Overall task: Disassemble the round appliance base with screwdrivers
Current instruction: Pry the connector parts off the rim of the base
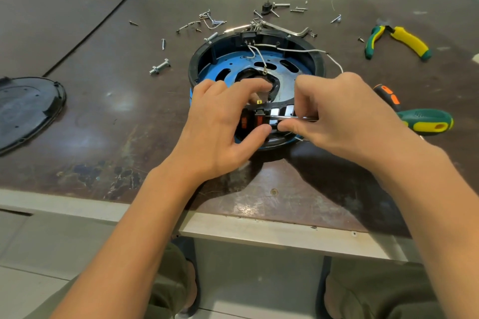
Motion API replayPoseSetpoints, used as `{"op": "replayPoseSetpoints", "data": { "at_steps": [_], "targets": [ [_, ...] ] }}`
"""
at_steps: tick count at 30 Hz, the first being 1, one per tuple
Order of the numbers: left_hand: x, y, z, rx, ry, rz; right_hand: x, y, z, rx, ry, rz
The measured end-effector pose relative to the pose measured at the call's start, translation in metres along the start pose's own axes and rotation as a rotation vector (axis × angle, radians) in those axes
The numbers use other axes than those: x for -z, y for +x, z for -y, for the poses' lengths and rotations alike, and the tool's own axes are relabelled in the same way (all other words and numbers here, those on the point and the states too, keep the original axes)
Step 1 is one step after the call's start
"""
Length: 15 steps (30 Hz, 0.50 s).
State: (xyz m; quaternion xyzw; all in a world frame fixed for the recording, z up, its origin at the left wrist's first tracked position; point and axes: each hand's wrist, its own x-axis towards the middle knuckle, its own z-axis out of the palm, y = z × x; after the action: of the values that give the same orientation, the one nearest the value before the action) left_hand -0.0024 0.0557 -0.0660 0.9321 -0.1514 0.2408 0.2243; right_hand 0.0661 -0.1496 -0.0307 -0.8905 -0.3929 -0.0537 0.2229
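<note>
**Head view: work at the near rim of the housing.**

- The round base (228, 58) sits open side up on the brown table (103, 90), near its front edge and directly ahead of you. It has a black outer rim and a blue slotted plate inside.
- Your left hand (220, 122) grips the base at its near rim. The fingers curl over into the interior and the thumb presses against the outer side.
- Your right hand (344, 116) pinches a thin metal shaft (290, 117) between thumb and curled fingers. The shaft lies almost level and its tip points left at a small switch block (259, 119) with orange faces, set just inside the near rim. Whether the tip touches the block cannot be told.
- A white wire (293, 48) runs from the far rim across the interior and over the right side.
- Right of your right hand lie a green-and-yellow screwdriver (427, 122) and, just beside it, an orange-and-black handle (387, 93) partly hidden by the hand.
- Green-and-yellow pliers (404, 39) rest farther back on the right.
- Loose screws (212, 19) and a bent metal strip (285, 30) lie behind the base, and a bolt (160, 67) lies to its left.
- A black cover (28, 109) lies well apart at the left edge.
</note>
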Motion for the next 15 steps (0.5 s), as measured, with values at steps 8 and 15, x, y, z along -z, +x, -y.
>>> {"op": "replayPoseSetpoints", "data": {
  "at_steps": [8, 15],
  "targets": [
    [-0.007, 0.0, -0.002, -0.057, 0.189, 0.026, -0.001, 0.002, 0.004, -0.026, -0.019, 0.015],
    [-0.012, 0.003, -0.011, -0.071, 0.289, 0.01, -0.001, -0.002, 0.002, 0.036, -0.011, 0.017]
  ]
}}
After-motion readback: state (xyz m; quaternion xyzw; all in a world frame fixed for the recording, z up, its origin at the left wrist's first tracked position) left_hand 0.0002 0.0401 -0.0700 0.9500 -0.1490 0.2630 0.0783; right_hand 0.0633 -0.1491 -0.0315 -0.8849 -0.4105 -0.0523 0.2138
